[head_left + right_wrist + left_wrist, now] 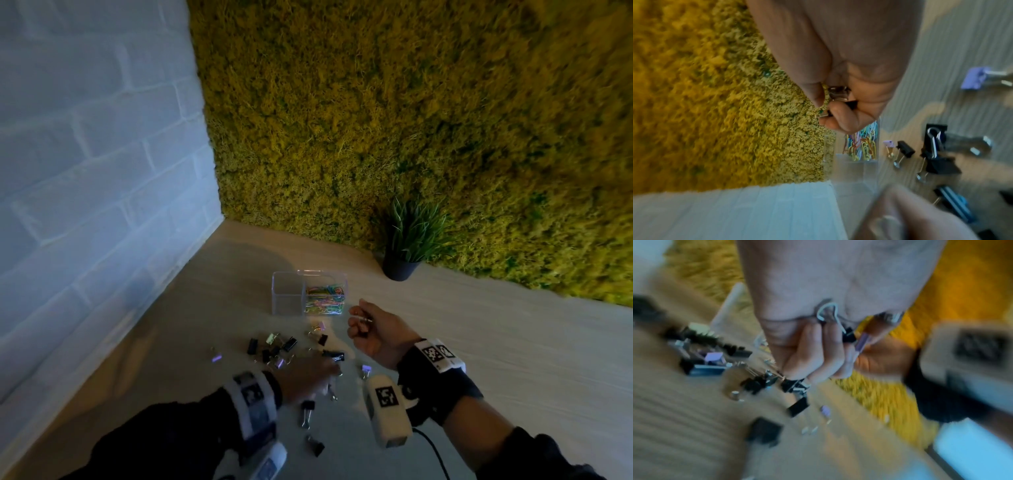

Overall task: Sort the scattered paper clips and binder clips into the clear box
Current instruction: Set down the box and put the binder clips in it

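A clear two-part box [287, 294] stands on the table; its right compartment holds coloured paper clips [324, 297], its left one looks bare. Several black, purple and silver binder clips [274, 346] lie scattered in front of it. My left hand [308, 373] is low over the pile, blurred, fingers curled round binder clips [849, 335]. My right hand [363, 329] hovers just right of the box, curled round small binder clips [838, 94], with a wire handle sticking out.
A small potted plant [407, 246] stands behind the box against the moss wall [411, 120]. A white brick wall [85, 171] borders the table on the left. More binder clips [308, 414] lie near my left wrist, and a black cable [435, 448] runs under my right arm.
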`<state>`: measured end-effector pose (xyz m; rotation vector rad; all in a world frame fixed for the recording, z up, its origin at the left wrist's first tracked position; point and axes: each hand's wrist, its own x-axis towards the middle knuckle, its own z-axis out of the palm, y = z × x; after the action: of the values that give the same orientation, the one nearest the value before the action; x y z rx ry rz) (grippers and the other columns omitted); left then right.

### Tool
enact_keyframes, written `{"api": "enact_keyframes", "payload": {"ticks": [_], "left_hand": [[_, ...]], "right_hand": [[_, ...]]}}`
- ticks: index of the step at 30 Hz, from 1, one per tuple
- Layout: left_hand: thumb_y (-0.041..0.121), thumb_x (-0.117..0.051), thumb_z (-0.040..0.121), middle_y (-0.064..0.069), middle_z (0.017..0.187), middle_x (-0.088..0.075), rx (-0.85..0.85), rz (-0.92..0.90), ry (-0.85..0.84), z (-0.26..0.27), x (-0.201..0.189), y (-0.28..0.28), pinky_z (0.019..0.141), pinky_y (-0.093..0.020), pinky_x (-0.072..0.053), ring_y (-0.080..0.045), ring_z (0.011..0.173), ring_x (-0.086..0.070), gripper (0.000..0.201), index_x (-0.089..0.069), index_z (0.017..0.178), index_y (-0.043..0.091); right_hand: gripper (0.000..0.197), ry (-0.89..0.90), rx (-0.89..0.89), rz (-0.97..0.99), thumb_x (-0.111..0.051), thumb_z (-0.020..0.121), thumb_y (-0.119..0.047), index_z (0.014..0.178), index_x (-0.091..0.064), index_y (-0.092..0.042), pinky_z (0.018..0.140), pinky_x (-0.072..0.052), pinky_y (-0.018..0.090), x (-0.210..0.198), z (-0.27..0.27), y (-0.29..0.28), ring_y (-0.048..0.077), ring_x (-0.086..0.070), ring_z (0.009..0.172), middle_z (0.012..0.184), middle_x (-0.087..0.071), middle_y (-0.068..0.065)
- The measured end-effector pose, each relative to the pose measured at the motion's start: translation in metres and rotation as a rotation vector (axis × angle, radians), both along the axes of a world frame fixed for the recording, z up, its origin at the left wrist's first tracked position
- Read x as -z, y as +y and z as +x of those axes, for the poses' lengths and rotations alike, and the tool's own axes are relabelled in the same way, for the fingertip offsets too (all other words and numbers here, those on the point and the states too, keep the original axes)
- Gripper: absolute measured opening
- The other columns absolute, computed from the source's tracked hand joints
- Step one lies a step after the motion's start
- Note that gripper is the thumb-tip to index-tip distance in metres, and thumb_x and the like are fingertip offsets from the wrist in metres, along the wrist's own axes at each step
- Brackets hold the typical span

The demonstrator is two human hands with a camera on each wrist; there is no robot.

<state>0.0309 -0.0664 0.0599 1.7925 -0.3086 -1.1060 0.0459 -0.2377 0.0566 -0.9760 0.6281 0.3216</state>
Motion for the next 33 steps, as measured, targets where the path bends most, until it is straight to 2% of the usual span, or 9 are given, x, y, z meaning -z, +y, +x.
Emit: {"api": "enact_keyframes", "payload": {"ticks": [5, 8, 12, 18, 22, 26, 28, 30, 33], "left_hand": [[0.025, -0.032, 0.078, 0.007, 0.038, -0.027, -0.386, -0.381, 0.387, 0.039, -0.012, 0.006, 0.040, -0.011, -0.008, -0.007, 0.028, -0.023, 0.033, -0.032, 0.045, 0.022], [0.021, -0.032, 0.091, 0.008, 0.039, -0.034, -0.554, -0.396, 0.372, 0.062, -0.019, 0.006, 0.030, -0.010, -0.018, -0.006, 0.026, -0.027, 0.034, -0.038, 0.057, 0.020], [0.006, -0.024, 0.093, 0.000, 0.037, -0.052, -0.860, -0.477, 0.435, 0.095, -0.021, 0.007, 0.026, -0.011, -0.030, -0.006, 0.025, -0.043, 0.037, -0.054, 0.072, 0.008], [0.006, -0.026, 0.092, -0.009, 0.066, -0.035, -1.004, -0.581, 0.600, 0.114, -0.022, 0.005, 0.046, -0.028, -0.053, -0.021, 0.059, -0.038, 0.035, -0.029, 0.059, 0.014], [0.020, -0.029, 0.096, -0.014, 0.062, -0.039, -1.024, -0.639, 0.646, 0.114, -0.029, 0.010, 0.062, -0.036, -0.038, -0.020, 0.061, -0.031, 0.043, -0.044, 0.059, 0.005], [0.030, -0.030, 0.097, -0.019, 0.053, -0.052, -0.933, -0.591, 0.573, 0.113, -0.038, 0.021, 0.084, -0.044, -0.038, -0.028, 0.066, -0.043, 0.055, -0.051, 0.061, -0.006], [0.031, -0.033, 0.095, -0.015, 0.049, -0.046, -0.902, -0.550, 0.539, 0.115, -0.035, 0.031, 0.083, -0.045, -0.042, -0.027, 0.062, -0.043, 0.045, -0.048, 0.067, -0.001], [0.022, -0.034, 0.093, -0.012, 0.067, -0.047, -0.858, -0.530, 0.468, 0.117, -0.031, 0.037, 0.073, -0.036, -0.045, -0.021, 0.065, -0.047, 0.028, -0.047, 0.076, 0.005], [0.010, -0.043, 0.088, -0.014, 0.112, -0.056, -0.786, -0.262, -0.087, 0.119, -0.020, 0.038, 0.076, -0.034, -0.046, -0.024, 0.097, -0.057, 0.021, -0.058, 0.102, 0.010]], "right_hand": [[0.036, 0.042, 0.066, 0.156, -0.040, 0.097, -0.030, 0.070, -0.052, -0.009, 0.031, -0.032, 0.011, 0.000, 0.010, -0.001, 0.011, -0.045, 0.034, 0.050, -0.053, 0.006], [0.037, 0.034, 0.045, 0.162, -0.037, 0.098, -0.028, 0.067, -0.048, -0.012, 0.028, -0.026, 0.010, -0.003, 0.017, 0.002, 0.009, -0.039, 0.032, 0.050, -0.048, 0.003], [0.036, 0.013, 0.120, 0.170, -0.036, 0.099, -0.022, 0.073, -0.053, -0.005, 0.036, -0.043, 0.015, -0.006, 0.030, 0.009, 0.017, -0.044, 0.052, 0.062, -0.046, 0.009], [0.036, -0.023, 0.140, 0.185, -0.031, 0.101, -0.017, 0.080, -0.055, 0.001, 0.042, -0.056, 0.028, -0.017, 0.042, 0.016, 0.026, -0.056, 0.069, 0.083, -0.053, 0.016], [0.037, -0.049, 0.114, 0.205, -0.030, 0.101, -0.017, 0.083, -0.056, 0.002, 0.050, -0.057, 0.032, -0.023, 0.047, 0.020, 0.028, -0.059, 0.074, 0.086, -0.055, 0.019], [0.035, -0.066, 0.087, 0.208, -0.031, 0.101, -0.017, 0.088, -0.056, 0.003, 0.068, -0.058, 0.036, -0.025, 0.049, 0.023, 0.031, -0.058, 0.082, 0.088, -0.056, 0.020], [0.034, -0.070, 0.070, 0.222, -0.031, 0.101, -0.017, 0.089, -0.055, 0.003, 0.059, -0.059, 0.033, -0.026, 0.050, 0.025, 0.032, -0.059, 0.084, 0.089, -0.059, 0.021], [0.034, -0.067, 0.065, 0.225, -0.030, 0.102, -0.017, 0.089, -0.054, 0.003, 0.052, -0.059, 0.032, -0.025, 0.052, 0.028, 0.031, -0.057, 0.082, 0.085, -0.057, 0.020], [0.033, -0.060, 0.054, 0.247, -0.029, 0.102, -0.019, 0.086, -0.050, 0.000, 0.056, -0.059, 0.031, -0.021, 0.060, 0.034, 0.029, -0.047, 0.071, 0.078, -0.045, 0.018]]}}
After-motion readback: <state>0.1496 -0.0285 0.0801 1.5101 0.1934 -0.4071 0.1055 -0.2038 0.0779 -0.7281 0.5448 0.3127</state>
